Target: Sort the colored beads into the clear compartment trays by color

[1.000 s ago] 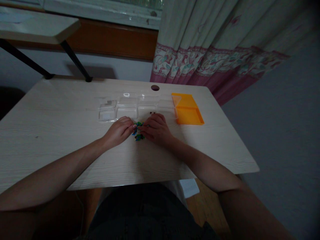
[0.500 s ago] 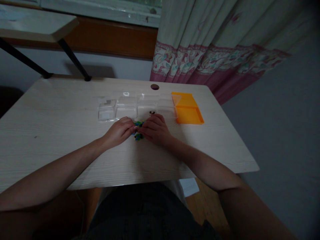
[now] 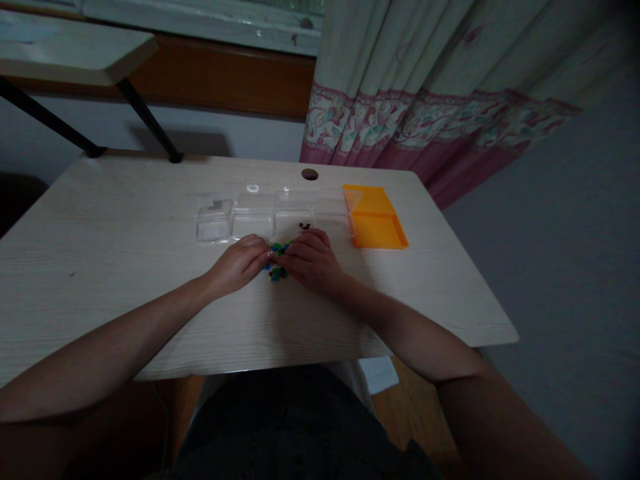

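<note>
Across your pale bench [image 3: 125, 267], almost nothing has shifted this past second: your left hand [image 3: 241, 263] and right hand [image 3: 313, 261] stay close around the blue-green bits [image 3: 279, 274] at twelve o'clock, fingers [image 3: 303, 250] curled nearly closed, their hold hidden, so handling seemingly continues on that spot.

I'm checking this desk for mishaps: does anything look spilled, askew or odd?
I see no damage. Mildly odd: the clear tray overlaps the orange tray in this view, contact unclear. Small green and blue pieces lie outside both.
</note>
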### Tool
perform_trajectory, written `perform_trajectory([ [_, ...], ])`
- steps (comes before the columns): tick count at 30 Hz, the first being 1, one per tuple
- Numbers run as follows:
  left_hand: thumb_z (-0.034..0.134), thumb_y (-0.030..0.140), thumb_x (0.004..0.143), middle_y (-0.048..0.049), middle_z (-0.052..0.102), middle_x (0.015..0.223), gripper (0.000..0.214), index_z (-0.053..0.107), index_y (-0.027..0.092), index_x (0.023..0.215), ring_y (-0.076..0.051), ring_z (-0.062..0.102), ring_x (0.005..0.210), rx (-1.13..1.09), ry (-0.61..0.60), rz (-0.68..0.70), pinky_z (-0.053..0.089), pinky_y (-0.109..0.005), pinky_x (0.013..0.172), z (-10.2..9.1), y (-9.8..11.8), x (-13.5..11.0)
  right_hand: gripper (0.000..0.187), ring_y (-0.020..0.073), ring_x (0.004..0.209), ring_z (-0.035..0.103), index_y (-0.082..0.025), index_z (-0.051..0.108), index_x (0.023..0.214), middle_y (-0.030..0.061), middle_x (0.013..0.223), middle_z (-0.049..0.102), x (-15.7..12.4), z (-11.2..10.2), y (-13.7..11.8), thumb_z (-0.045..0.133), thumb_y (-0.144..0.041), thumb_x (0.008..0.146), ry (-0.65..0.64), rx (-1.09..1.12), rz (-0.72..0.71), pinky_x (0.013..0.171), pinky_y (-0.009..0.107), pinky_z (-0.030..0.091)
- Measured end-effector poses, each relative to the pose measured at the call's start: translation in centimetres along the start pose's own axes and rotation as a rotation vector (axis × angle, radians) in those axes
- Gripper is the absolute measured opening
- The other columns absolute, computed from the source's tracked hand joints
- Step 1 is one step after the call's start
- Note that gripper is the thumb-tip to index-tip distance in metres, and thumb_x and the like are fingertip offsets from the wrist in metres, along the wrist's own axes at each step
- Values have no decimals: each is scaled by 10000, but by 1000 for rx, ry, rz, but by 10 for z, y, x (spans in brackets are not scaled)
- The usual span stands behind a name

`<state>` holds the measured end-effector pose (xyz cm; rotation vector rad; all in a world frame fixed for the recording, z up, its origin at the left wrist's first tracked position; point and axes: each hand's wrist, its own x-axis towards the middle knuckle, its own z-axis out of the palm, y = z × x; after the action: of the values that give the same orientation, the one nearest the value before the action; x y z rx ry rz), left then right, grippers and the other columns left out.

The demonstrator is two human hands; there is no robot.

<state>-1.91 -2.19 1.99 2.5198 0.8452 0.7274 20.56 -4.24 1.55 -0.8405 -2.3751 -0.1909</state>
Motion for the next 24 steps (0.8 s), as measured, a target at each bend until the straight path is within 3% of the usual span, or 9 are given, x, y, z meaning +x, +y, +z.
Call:
perform_trajectory([
  [11,316,305,1017,-70,605,838,353,621,162,912,-202,541,839,9,53,-34,449,-356,814,-1,1,0,151,179,985,544,-373,717,1005,-21,888,686,-3,-2,8,598,-343,918,58,-12,66,1018,391,350],
  [24,372,323,1005,-72,652,886,333,655,171,1096,-203,574,886,-8,47,-30,452,-355,852,-1,0,-2,210,213,975,545,-294,754,902,24,877,688,-6,-6,45,577,-405,920,172,-90,394,949,402,365],
])
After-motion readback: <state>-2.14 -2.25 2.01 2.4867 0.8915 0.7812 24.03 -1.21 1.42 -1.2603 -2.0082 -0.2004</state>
